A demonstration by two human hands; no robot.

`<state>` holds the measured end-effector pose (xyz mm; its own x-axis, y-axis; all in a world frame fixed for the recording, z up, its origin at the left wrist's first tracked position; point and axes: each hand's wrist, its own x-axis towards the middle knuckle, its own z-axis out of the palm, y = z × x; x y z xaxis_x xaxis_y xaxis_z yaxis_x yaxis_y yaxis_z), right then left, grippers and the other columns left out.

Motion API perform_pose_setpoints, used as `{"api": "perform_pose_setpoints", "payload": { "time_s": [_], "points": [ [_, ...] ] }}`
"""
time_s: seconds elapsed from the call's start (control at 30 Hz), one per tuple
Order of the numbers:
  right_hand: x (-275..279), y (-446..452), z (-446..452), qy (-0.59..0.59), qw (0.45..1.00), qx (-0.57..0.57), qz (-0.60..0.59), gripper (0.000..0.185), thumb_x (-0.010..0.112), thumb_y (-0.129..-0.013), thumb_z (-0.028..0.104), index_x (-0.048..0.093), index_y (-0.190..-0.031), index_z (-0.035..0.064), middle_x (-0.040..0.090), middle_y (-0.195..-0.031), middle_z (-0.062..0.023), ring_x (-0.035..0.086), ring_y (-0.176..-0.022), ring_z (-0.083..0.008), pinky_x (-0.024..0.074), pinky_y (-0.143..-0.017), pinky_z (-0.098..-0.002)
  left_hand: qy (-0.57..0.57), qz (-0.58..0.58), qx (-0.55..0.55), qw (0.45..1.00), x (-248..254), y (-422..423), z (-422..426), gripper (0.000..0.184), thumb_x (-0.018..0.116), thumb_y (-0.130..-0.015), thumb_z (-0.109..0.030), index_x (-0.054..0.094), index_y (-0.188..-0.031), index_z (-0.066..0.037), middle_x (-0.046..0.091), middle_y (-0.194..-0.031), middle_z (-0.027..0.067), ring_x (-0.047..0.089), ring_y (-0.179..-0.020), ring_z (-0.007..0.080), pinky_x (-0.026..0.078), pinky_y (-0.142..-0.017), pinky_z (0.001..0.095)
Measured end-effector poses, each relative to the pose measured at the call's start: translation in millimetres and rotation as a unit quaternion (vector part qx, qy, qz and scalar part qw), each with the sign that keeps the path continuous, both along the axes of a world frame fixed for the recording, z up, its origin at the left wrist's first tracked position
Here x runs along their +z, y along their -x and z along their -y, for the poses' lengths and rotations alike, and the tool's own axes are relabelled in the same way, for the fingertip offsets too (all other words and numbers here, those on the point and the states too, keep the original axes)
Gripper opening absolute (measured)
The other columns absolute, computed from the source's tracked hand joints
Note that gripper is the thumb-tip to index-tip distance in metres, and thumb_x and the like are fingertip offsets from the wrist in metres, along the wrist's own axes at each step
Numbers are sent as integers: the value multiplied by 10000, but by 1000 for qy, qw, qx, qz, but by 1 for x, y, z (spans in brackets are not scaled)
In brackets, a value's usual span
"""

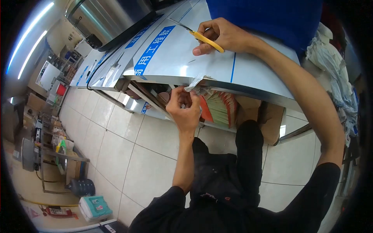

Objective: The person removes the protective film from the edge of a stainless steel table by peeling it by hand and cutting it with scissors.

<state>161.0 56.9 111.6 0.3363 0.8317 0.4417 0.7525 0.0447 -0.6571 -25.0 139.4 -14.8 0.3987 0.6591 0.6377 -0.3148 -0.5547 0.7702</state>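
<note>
My left hand (pixel 184 106) is closed at the front edge of the metal table (pixel 171 70), pinching a crumpled piece of translucent plastic film (pixel 195 82). The film hangs over the table edge. Above the tabletop, my right hand (pixel 221 35) holds yellow-handled scissors (pixel 208 40), with the blades pointing to the upper left, away from the film. Printed blue strips (pixel 153 52) run across the tabletop. Part of the film is hidden inside my left fingers.
A blue container (pixel 268 21) stands at the back of the table. Below are a red and green bundle (pixel 218 108) and cardboard (pixel 272 122). Plastic sheeting (pixel 330 66) hangs at right. A large metal appliance (pixel 110 21) is at upper left.
</note>
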Motion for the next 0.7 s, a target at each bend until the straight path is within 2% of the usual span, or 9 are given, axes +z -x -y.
{"api": "perform_pose_setpoints", "payload": {
  "time_s": [0.07,0.13,0.2,0.23,0.27,0.33,0.37,0.57,0.7],
  "points": [
    [-1,0,-2,-10,1000,3,6,597,837,-562,531,636,-822,33,642,-659,-101,616,-583,-149,394,-502,-202,-23,-22,1,1000,0,4,-2,141,668,-771,-34,554,-820,33,523,-568,13,457,-487,49,345,-452,200],
    [4,5,3,34,999,-14,-9,491,841,-619,449,614,-799,53,618,-690,-76,595,-666,-150,426,-623,-223,-43,-46,-3,998,0,5,-2,145,672,-796,-61,563,-811,33,525,-562,12,450,-477,50,338,-450,199],
    [6,5,3,33,999,-6,-18,523,836,-603,483,621,-808,53,627,-701,-89,616,-673,-168,446,-634,-234,-96,-68,12,993,1,3,-5,172,669,-830,-97,567,-776,30,533,-563,22,448,-475,52,333,-449,211],
    [8,8,3,33,999,3,-20,557,832,-586,518,629,-816,53,637,-713,-103,637,-681,-185,465,-646,-246,-81,-58,6,995,-1,0,-7,181,658,-855,-124,597,-796,36,548,-569,44,453,-474,61,336,-451,226],
    [12,11,7,32,999,1,-28,557,832,-586,518,629,-816,53,637,-713,-103,637,-681,-185,465,-646,-246,-82,-66,4,994,-4,-1,-11,181,658,-855,-124,597,-796,36,548,-569,44,453,-474,61,336,-451,226],
    [23,19,16,70,994,-30,-75,491,842,-632,439,623,-795,30,624,-674,-64,545,-604,-123,398,-546,-241,-105,-57,-26,992,-12,-4,-19,171,645,-864,-123,619,-869,45,551,-558,55,453,-466,76,348,-456,241],
    [22,18,15,60,994,-17,-93,481,849,-626,426,616,-781,34,622,-666,-57,545,-597,-117,399,-546,-238,-119,-45,-24,992,-15,-5,-19,153,635,-860,-99,634,-891,50,554,-543,63,464,-454,89,363,-460,246],
    [19,17,16,46,994,-10,-98,485,845,-628,426,610,-771,27,622,-665,-57,548,-590,-120,394,-533,-237,-169,-18,42,984,-12,-11,-11,115,588,-848,-36,622,-799,61,575,-547,63,500,-469,79,372,-466,232],
    [20,16,16,39,994,-10,-97,488,852,-615,429,613,-758,29,606,-642,-50,531,-577,-118,383,-520,-245,-72,3,-9,997,-19,-13,-6,140,585,-848,-34,593,-740,54,572,-549,38,480,-477,70,370,-463,238]
  ]
}}
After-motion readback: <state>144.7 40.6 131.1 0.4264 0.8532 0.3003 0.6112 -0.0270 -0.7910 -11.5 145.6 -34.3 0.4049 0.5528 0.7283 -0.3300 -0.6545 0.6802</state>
